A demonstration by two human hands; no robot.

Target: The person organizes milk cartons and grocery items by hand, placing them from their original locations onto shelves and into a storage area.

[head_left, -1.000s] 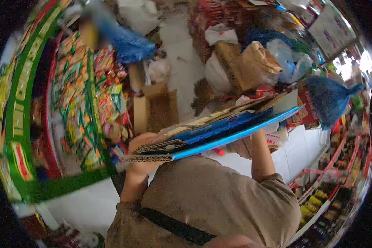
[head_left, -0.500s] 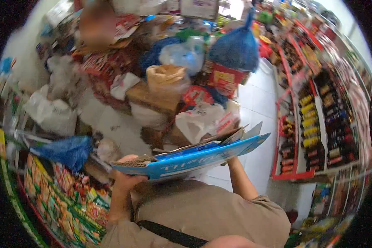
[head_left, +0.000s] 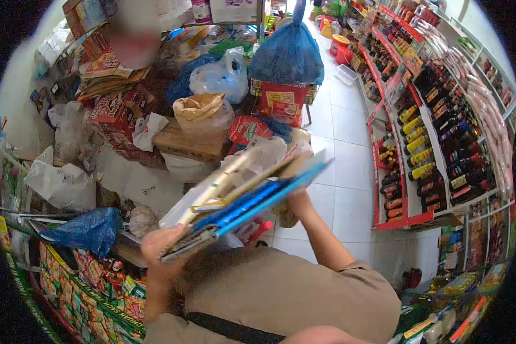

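Note:
A stack of flattened cardboard boxes (head_left: 249,198) is held in front of my body, slanting up to the right. Its sheets are brown, white and blue, with a bright blue panel on the near side. My left hand (head_left: 165,243) is closed on the lower left end, where raw corrugated edges show. Toward the upper right end, my right hand (head_left: 297,202) grips the near side; its fingers are mostly hidden behind the blue panel.
A brown carton (head_left: 192,139) with a paper bag (head_left: 200,112) on top stands ahead. A large blue bag (head_left: 289,57) is near the aisle of white tiles (head_left: 350,135). Bottle shelves (head_left: 427,221) line the right; snack packets (head_left: 92,286) fill the lower left.
The cardboard stack has tilted, its left end lower and its right end raised and farther left. Its layers now fan apart, showing more sheets. Both hands still hold it.

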